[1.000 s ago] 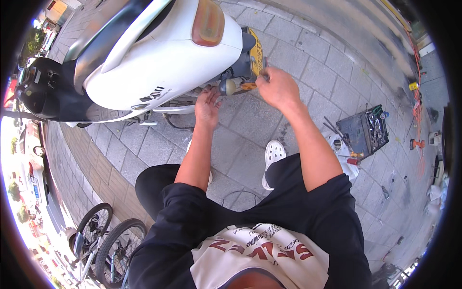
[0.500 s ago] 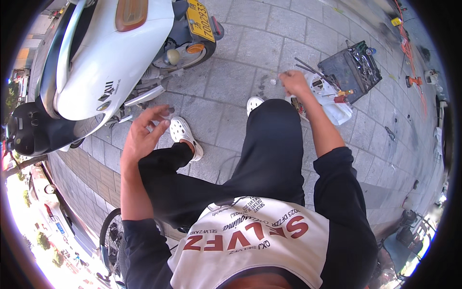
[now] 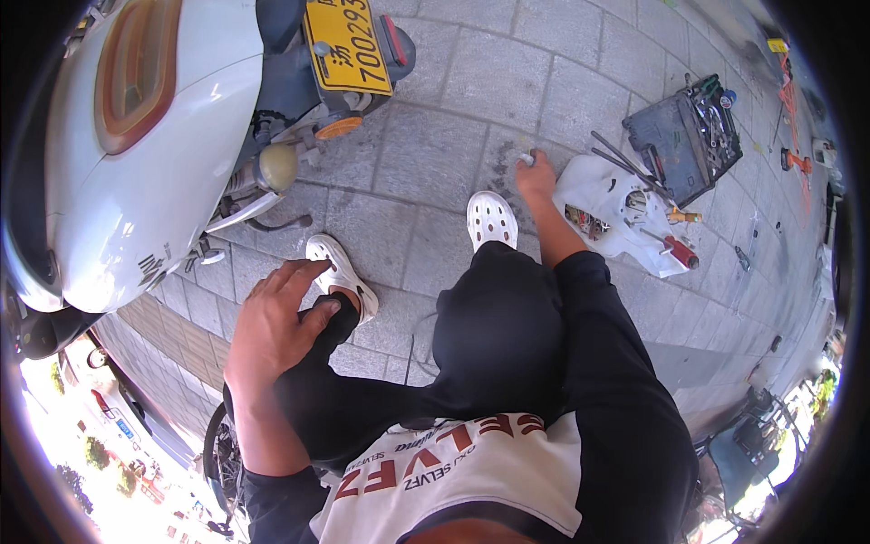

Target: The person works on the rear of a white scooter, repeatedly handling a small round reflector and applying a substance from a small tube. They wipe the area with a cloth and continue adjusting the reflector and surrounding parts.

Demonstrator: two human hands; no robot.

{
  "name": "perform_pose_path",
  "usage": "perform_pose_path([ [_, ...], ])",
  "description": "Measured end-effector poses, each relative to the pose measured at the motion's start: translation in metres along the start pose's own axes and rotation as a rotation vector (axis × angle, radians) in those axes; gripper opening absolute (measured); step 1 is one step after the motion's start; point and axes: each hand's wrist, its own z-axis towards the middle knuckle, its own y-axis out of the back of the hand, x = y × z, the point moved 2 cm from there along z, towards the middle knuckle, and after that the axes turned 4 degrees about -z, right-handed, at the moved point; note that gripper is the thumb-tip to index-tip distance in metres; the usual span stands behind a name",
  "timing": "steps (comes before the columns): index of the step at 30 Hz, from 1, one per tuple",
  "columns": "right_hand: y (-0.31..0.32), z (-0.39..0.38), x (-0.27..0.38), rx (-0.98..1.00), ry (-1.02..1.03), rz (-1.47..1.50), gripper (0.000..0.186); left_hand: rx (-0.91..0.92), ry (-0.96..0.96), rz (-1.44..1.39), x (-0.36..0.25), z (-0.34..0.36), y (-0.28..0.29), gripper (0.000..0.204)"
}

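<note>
My right hand point(image 3: 537, 179) reaches down to the paving just beyond my right shoe. Its fingers are closed on a small whitish object point(image 3: 526, 159), too small to name; dark stains mark the stone beside it. Over my left knee my left hand point(image 3: 276, 313) hovers, thumb and fingers apart, with nothing plainly in it. To the right of my right hand lies a white plastic sheet point(image 3: 580, 181) bearing small metal parts point(image 3: 587, 220) and a red-handled screwdriver point(image 3: 678, 251).
A white scooter point(image 3: 172, 172) with a yellow plate point(image 3: 349, 45) stands at the left. Beyond the sheet, an open dark toolbox point(image 3: 671, 145) holds several wrenches. An orange power tool point(image 3: 796, 161) lies at far right. A bicycle wheel point(image 3: 220, 453) shows at lower left.
My right hand has gone down onto the small whitish object that lay on the paving. My left hand has drawn back toward my knee. The view has shifted closer to the scooter.
</note>
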Motion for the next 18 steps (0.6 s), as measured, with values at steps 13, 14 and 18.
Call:
perform_pose_path([
  [13, 0.029, -0.018, 0.019, 0.036, 0.188, -0.025, 0.037, -0.044, -0.193, 0.069, -0.012, -0.004, -0.008, 0.05],
  [14, 0.045, -0.013, 0.034, 0.014, 0.221, 0.032, 0.037, -0.072, -0.213, 0.081, -0.017, -0.004, -0.006, 0.05],
  [18, 0.132, -0.064, 0.106, 0.058, 0.348, 0.205, 0.034, -0.225, -0.321, 0.018, -0.034, -0.018, -0.001, 0.047],
])
